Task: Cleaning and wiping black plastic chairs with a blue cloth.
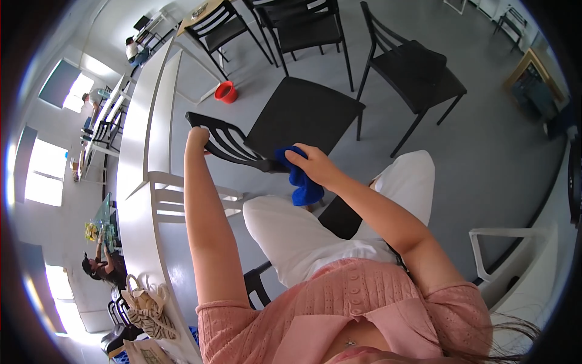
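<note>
A black slatted chair (pixel 305 113) stands before me, its backrest turned toward me. My left hand (pixel 198 136) grips the far left end of its top rail; part of the fingers is hidden behind the rail. In my right hand (pixel 309 164) is a bunched blue cloth (pixel 308 193), pinched between thumb and fingers. The cloth touches the right end of the backrest and hangs down toward my knees. I am seated, with the chair just beyond my legs.
White tables (pixel 143 123) run along the left, with a white chair (pixel 170 200) beside them. Another black chair (pixel 416 77) stands right of centre; several more are at the top. A red bucket (pixel 226 92) is on the floor. Bags (pixel 150 309) lie lower left. Other people are farther off.
</note>
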Demonstrator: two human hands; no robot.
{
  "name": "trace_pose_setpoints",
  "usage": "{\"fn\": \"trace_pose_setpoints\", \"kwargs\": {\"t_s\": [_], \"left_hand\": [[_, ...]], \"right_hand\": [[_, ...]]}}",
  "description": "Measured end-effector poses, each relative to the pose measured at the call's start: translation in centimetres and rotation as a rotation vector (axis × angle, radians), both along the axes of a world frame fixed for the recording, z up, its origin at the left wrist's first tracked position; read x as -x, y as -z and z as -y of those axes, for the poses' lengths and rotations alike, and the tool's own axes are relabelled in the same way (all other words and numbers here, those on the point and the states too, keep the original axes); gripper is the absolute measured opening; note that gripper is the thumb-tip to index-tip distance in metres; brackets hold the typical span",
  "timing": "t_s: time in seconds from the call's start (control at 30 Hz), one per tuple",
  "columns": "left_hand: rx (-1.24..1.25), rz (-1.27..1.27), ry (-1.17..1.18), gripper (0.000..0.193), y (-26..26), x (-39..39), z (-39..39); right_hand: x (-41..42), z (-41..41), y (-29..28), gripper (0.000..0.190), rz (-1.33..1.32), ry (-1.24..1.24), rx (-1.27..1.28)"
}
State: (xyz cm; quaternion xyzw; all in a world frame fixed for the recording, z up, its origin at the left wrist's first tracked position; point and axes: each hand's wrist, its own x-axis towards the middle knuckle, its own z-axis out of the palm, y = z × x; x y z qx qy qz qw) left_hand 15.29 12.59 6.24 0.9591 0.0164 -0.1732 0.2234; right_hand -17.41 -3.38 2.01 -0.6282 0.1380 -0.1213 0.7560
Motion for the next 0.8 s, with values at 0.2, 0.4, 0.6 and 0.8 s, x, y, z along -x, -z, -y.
{"fn": "trace_pose_setpoints", "kwargs": {"t_s": [0.2,0.4,0.6,0.8], "left_hand": [[-0.56,0.352,-0.056,0.042,-2.0,4.4,4.2],[-0.491,0.386,-0.102,0.04,-1.6,3.4,3.0],[-0.56,0.41,-0.105,0.042,-2.0,4.6,3.8],[-0.507,0.42,-0.108,0.041,-1.9,4.8,3.4]], "right_hand": [[1.3,3.6,8.1,0.045,-0.273,0.21,-0.247],[0.7,8.7,11.0,0.036,-0.233,0.512,-0.067],[-5.1,7.5,9.1,0.043,0.07,0.46,0.787],[-7.3,4.7,15.0,0.047,-0.02,0.104,0.904]]}}
